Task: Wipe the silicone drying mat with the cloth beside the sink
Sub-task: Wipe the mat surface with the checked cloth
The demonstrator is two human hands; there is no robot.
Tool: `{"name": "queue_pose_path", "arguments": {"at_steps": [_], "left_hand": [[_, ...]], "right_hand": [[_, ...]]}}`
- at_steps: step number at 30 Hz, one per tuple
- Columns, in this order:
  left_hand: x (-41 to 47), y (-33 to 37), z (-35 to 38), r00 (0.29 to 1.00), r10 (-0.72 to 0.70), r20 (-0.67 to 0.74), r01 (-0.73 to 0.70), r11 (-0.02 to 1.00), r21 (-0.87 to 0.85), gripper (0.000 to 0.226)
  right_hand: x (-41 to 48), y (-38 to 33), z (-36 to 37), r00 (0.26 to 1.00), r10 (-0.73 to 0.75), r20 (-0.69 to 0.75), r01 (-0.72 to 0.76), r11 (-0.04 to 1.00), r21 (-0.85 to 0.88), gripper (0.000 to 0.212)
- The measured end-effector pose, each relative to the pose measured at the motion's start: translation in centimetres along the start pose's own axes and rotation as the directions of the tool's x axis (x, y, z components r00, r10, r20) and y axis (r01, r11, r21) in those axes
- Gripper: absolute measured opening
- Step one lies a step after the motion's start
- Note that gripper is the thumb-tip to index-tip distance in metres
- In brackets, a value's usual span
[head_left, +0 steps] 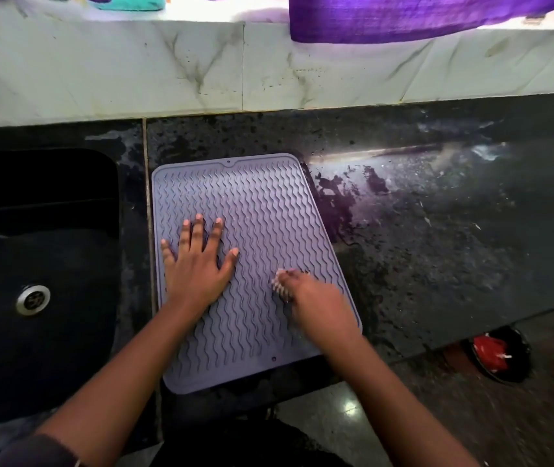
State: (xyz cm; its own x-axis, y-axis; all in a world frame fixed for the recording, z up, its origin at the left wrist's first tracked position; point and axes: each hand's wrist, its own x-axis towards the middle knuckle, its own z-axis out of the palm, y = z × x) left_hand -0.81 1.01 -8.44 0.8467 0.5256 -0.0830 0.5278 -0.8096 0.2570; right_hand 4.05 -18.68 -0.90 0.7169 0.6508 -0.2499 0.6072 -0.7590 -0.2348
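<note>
Dark, wet stone countertop [437, 230] beneath a pale marbled backsplash [100, 69] carries the silicone drying mat [262, 203], a lilac-grey sheet with wavy raised ribs lying flat just right of the black sink [39, 264], its near edge reaching the counter's front lip. Being thin silicone, the mat is judged light, limp and flexible, grippy on its underside yet liable to creep on the wet stone, so it is best pinned flat from above rather than lifted by an edge. The left hand [198, 264] does so, palm down with fingers spread and extended on the mat's left half, grasping nothing. The right hand [316, 301], blurred, is closed over a small pale wad, apparently the cloth [280, 284], pressed to the ribs on the mat's right half; only a corner of it shows past the knuckles. The cloth is judged soft and compliant, able to follow the grooves if bunched under the fingertips. Farther out, purple fabric [420, 18] hangs over the sill, and a dark bowl [498, 355] with something red sits on the floor below the counter.
</note>
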Motion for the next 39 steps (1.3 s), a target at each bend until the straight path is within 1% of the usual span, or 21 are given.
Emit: {"name": "queue_pose_path", "arguments": {"at_steps": [2,4,6,8,10,13,15,16,17,19,21,23,25,28,31,33,34,36,37,38,39], "left_hand": [[-0.1,0.1,0.0,1.0,-0.003,-0.007,0.003,1.0,0.001,0.066],[-0.1,0.1,0.1,1.0,-0.011,-0.025,0.011,1.0,-0.002,0.066],[-0.1,0.2,0.0,0.999,-0.017,-0.039,0.017,1.0,0.0,0.066],[-0.2,0.3,0.0,0.999,-0.022,-0.042,0.022,1.0,0.002,0.066],[-0.2,0.3,0.0,0.999,-0.018,-0.05,0.017,1.0,-0.002,0.066],[-0.2,0.3,0.1,0.998,-0.005,-0.063,0.005,1.0,0.001,0.065],[-0.2,0.2,0.1,0.998,-0.008,-0.067,0.008,1.0,0.002,0.065],[-0.2,0.2,0.1,0.998,-0.009,-0.067,0.01,1.0,0.003,0.065],[-0.2,0.2,0.1,0.998,-0.011,-0.065,0.011,1.0,0.004,0.066],[-0.1,0.2,0.1,0.998,-0.01,-0.063,0.01,1.0,0.002,0.065],[-0.1,0.2,0.1,0.998,-0.008,-0.068,0.008,1.0,-0.005,0.065],[-0.2,0.3,0.1,0.997,-0.014,-0.077,0.013,1.0,-0.01,0.065],[-0.2,0.4,0.1,0.997,-0.017,-0.075,0.017,1.0,-0.012,0.065],[-0.3,0.3,0.1,0.997,-0.021,-0.073,0.021,1.0,-0.006,0.065],[-0.2,0.2,0.1,0.997,-0.018,-0.081,0.018,1.0,0.0,0.066],[-0.2,0.2,0.1,0.997,-0.018,-0.077,0.019,1.0,0.011,0.067],[-0.3,0.2,0.1,0.997,-0.019,-0.076,0.02,1.0,0.014,0.067],[-0.3,0.3,0.1,0.997,-0.021,-0.073,0.022,1.0,0.013,0.067],[-0.3,0.3,0.1,0.997,-0.021,-0.072,0.022,1.0,0.009,0.067],[-0.3,0.3,0.0,0.997,-0.023,-0.072,0.023,1.0,0.005,0.066],[-0.3,0.3,0.1,0.997,-0.025,-0.076,0.025,1.0,0.005,0.066]], "right_hand": [[2.8,0.0,-1.5,0.996,0.038,-0.078,-0.03,0.994,0.103,0.047],[5.1,-0.4,-0.6,0.985,0.023,-0.17,0.002,0.989,0.147,0.05],[5.9,-0.9,1.8,0.986,-0.034,-0.164,0.049,0.995,0.087,0.053],[4.8,-0.7,3.6,0.988,-0.029,-0.15,0.042,0.996,0.081,0.051],[2.3,-0.1,4.8,0.99,-0.015,-0.141,0.027,0.996,0.086,0.054],[-3.3,-0.2,5.8,0.991,-0.045,-0.125,0.051,0.998,0.046,0.063],[-5.3,-0.2,5.8,0.994,-0.043,-0.101,0.047,0.998,0.041,0.063],[-5.3,-0.1,5.1,0.99,-0.049,-0.136,0.056,0.997,0.044,0.061],[-4.6,0.0,4.3,0.987,-0.043,-0.152,0.054,0.996,0.069,0.058],[-2.1,-0.1,2.1,0.989,0.044,-0.138,-0.02,0.985,0.172,0.053],[0.9,-0.3,1.3,0.969,0.079,-0.236,-0.013,0.963,0.27,0.05],[2.9,-0.6,2.3,0.964,0.012,-0.266,0.043,0.979,0.2,0.049],[3.3,-0.4,3.8,0.974,-0.059,-0.218,0.075,0.995,0.067,0.052],[0.7,0.7,4.7,0.979,-0.08,-0.186,0.089,0.995,0.041,0.058],[-4.7,1.0,5.2,0.968,-0.166,-0.188,0.172,0.985,0.013,0.068],[-6.8,1.6,4.8,0.968,-0.21,-0.141,0.21,0.978,-0.014,0.065],[-7.0,2.0,3.6,0.971,-0.214,-0.109,0.217,0.976,0.01,0.059],[-5.6,2.5,0.7,0.997,-0.077,0.0,0.076,0.979,0.188,0.049],[-4.5,2.6,-0.3,0.999,-0.018,-0.033,0.026,0.966,0.258,0.046],[-3.3,2.5,-0.9,0.993,0.006,-0.119,0.027,0.961,0.275,0.046],[-2.1,2.3,-0.7,0.982,-0.008,-0.189,0.058,0.964,0.261,0.047]]}}
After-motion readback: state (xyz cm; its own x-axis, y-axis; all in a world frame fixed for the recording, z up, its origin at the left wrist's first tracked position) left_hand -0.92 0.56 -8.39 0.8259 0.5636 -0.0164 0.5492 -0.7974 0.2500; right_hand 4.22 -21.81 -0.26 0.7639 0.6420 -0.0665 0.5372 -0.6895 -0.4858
